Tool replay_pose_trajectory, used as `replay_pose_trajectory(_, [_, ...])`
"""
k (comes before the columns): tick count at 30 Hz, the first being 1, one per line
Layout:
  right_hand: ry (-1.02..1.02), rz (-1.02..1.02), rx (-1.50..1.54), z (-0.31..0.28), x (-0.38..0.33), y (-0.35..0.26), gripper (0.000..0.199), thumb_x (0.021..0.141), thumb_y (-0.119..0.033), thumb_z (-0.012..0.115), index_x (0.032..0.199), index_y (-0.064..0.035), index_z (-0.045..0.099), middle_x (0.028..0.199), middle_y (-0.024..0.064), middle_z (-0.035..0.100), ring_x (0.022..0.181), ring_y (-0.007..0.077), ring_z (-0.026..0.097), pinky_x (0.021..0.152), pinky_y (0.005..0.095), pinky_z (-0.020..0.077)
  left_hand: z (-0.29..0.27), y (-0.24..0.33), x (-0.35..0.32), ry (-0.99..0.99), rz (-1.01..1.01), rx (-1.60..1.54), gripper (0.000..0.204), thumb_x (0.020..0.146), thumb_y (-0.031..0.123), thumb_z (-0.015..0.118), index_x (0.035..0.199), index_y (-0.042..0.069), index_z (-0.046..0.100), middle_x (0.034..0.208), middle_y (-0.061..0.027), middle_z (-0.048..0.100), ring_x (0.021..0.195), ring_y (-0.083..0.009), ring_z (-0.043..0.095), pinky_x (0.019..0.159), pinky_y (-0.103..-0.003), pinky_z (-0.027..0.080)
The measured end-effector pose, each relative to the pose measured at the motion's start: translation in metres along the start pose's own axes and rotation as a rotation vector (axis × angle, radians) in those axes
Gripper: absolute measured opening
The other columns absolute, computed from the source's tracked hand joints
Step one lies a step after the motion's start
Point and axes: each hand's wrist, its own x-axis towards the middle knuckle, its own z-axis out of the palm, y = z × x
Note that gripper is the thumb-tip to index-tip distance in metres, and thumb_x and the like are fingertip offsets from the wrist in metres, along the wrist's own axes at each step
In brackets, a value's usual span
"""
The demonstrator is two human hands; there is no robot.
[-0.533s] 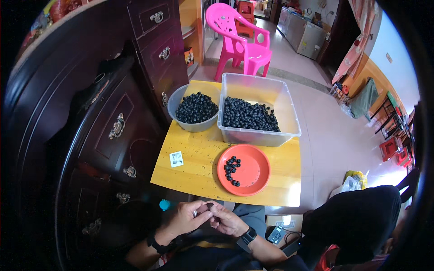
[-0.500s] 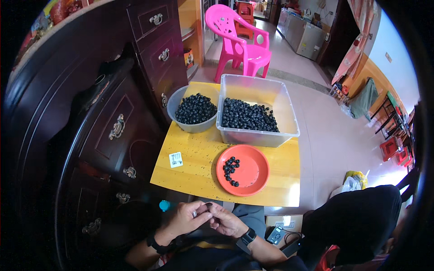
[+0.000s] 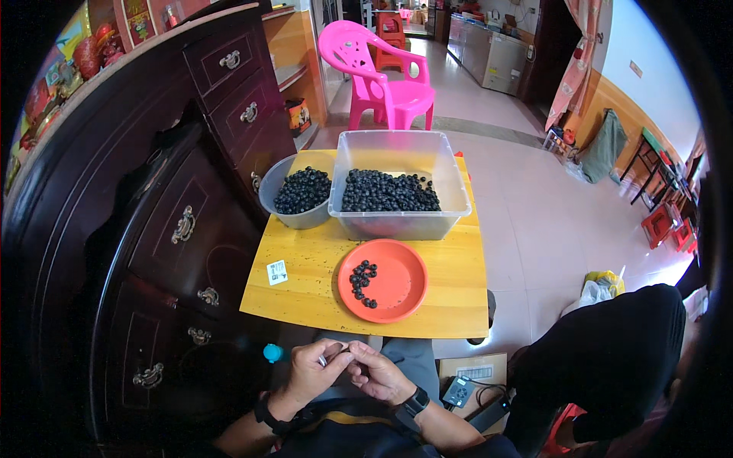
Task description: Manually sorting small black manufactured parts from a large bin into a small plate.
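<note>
Above my lap, just short of the table's near edge, both hands are closed with their fingertips together. My left hand (image 3: 311, 372) has a small silvery thing at its fingers, which could be a ring or a tool. Fingers and thumb of my right hand (image 3: 379, 375) pinch against the left ones; whatever lies between them is mostly hidden. Beyond them on the yellow table (image 3: 301, 307) sits a red plate (image 3: 401, 284), with several small dark round fruits (image 3: 363, 282) along its left side. Similar fruits fill part of a clear rectangular bin (image 3: 408, 227) and a round translucent bowl (image 3: 305, 220).
A white label (image 3: 276, 272) lies on the table's left. Dark wooden drawers (image 3: 172, 237) stand close on the left, a pink chair (image 3: 393, 95) behind the table. At lower right are a cardboard box (image 3: 489, 368) with a small device (image 3: 458, 391) and a person's dark-clothed leg (image 3: 603, 359).
The view has shifted, so the table and its containers sit further left in the picture. My hands stay together; the dark bit seen earlier between the fingertips is now hardly visible.
</note>
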Motion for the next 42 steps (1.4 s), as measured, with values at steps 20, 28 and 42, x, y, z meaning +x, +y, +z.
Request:
replay_pose_trajectory(20, [0.050,-0.111,0.088,-0.004,0.004,0.000,0.015,0.097,-0.026,0.059,0.104,-0.0128,0.057,0.093,-0.0002,0.063,0.060,0.0022,0.045,0.049,0.0159,0.0375,-0.021,0.008,0.007,0.003,0.066,0.174,0.023,0.077,0.013,0.079,0.082,0.002,0.060,0.059,-0.0022,0.051,0.052,-0.0093,0.049,0.050,-0.025,0.040])
replay_pose_trajectory(28, [0.039,-0.139,-0.009,0.002,0.006,0.006,0.016,0.096,-0.025,0.060,0.104,-0.0111,0.057,0.091,-0.0008,0.063,0.059,0.0024,0.046,0.047,0.0151,0.0366,-0.035,0.001,0.016,-0.175,0.077,0.350,0.034,0.081,0.033,0.075,0.080,0.003,0.058,0.062,-0.0095,0.056,0.052,-0.0197,0.056,0.050,-0.030,0.044])
replay_pose_trajectory(42, [0.084,-0.089,0.008,0.002,0.010,0.007,0.010,0.095,-0.015,0.061,0.103,-0.0094,0.057,0.079,-0.0013,0.058,0.055,0.0025,0.048,0.050,0.0158,0.0401,-0.034,-0.002,0.015,-0.175,0.213,0.438,0.034,0.082,0.036,0.072,0.078,0.005,0.060,0.067,-0.0107,0.063,0.059,-0.0267,0.064,0.053,-0.035,0.048])
